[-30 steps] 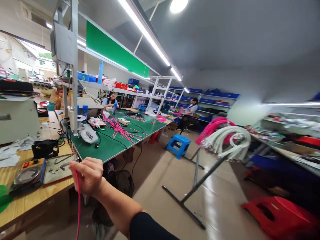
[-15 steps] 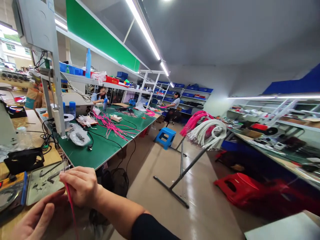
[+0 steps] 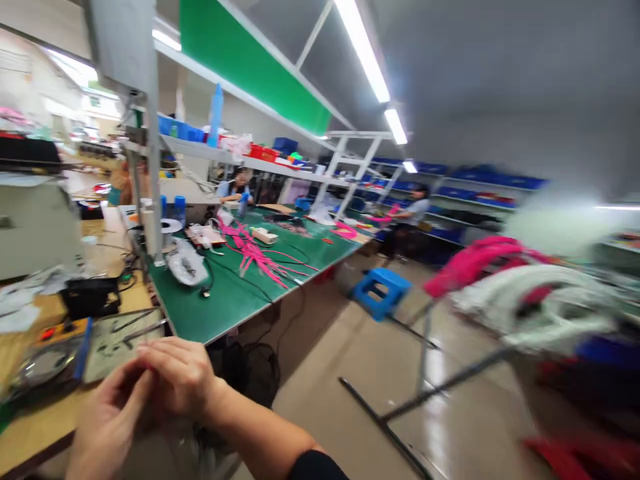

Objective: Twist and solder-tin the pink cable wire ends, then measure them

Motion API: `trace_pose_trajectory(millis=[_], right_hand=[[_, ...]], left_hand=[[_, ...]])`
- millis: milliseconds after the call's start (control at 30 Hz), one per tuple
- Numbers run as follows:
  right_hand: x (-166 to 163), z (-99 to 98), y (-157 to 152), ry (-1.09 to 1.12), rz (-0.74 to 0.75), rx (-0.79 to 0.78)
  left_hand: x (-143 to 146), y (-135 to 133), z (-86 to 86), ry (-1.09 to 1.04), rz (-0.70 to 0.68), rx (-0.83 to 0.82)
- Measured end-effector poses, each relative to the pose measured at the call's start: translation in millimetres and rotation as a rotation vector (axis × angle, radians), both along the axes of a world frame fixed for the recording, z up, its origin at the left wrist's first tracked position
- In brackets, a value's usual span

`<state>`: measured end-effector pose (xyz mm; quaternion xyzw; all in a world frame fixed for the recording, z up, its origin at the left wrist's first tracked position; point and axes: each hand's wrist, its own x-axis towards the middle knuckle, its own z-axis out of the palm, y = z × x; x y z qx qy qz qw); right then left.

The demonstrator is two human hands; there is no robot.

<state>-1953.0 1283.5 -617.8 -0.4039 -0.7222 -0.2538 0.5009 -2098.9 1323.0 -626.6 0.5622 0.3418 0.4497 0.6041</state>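
My right hand (image 3: 183, 375) is closed, its fingers bent over a pink wire (image 3: 159, 408) that is mostly hidden and smeared. Against it my left hand (image 3: 111, 415) is closed too, with thumb and forefinger pinched together at the right fingertips. Both hands are held in front of the wooden bench's edge. Just beyond them lies a shallow pale tray (image 3: 106, 350) with hex keys and small dark bits. To its left is a blue-edged device (image 3: 55, 363) with a round clear part.
A green-topped table (image 3: 200, 317) carries pink wires (image 3: 255, 253), a plastic bag (image 3: 186, 263) and black cords. A blue stool (image 3: 381, 292) and a metal stand with white cable bundles (image 3: 530, 300) are on the floor. Two people work farther back.
The view has swung left and blurred. My left hand, its fingers apart before, has come up to the right hand and closed there. Less of the pink wire shows now.
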Motion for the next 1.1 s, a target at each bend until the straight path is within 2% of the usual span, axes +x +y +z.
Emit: trace_pose_trajectory(millis=[133, 233, 367, 433, 533, 633, 700, 833, 1100], right_hand=[[-8.4, -1.1, -0.6, 0.144, 0.188, -0.067], [-15.7, -5.0, 5.8, 0.198, 0.329, -0.111], [-31.3, -7.3, 15.4, 0.399, 0.363, -0.185], [-40.3, -5.2, 21.0, 0.572, 0.383, -0.328], [-51.8, -0.4, 31.1, 0.822, 0.490, -0.701], [-60.2, 1.3, 42.4, 0.987, 0.685, -1.053], [-64.8, 0.2, 48.5, 1.076, 0.764, -1.173], [-71.6, -2.8, 56.7, 1.178, 0.749, -1.209], [-75.2, -6.9, 70.9, 1.216, 0.708, -1.242]], left_hand=[[-3.7, -17.8, 20.1, -0.121, 0.023, -0.126], [-19.4, -18.9, 20.2, -0.171, 0.077, -0.156], [-46.7, -16.7, 15.2, -0.189, 0.178, -0.191], [-57.7, -14.1, 13.0, -0.189, 0.236, -0.192], [-69.7, -9.7, 8.3, -0.187, 0.294, -0.168], [-78.0, -6.2, 1.1, -0.180, 0.290, -0.153], [-82.7, -4.6, -3.8, -0.173, 0.259, -0.157], [-89.1, -1.9, -11.6, -0.131, 0.225, -0.165], [-93.0, 5.1, -19.2, -0.024, 0.223, -0.161]])
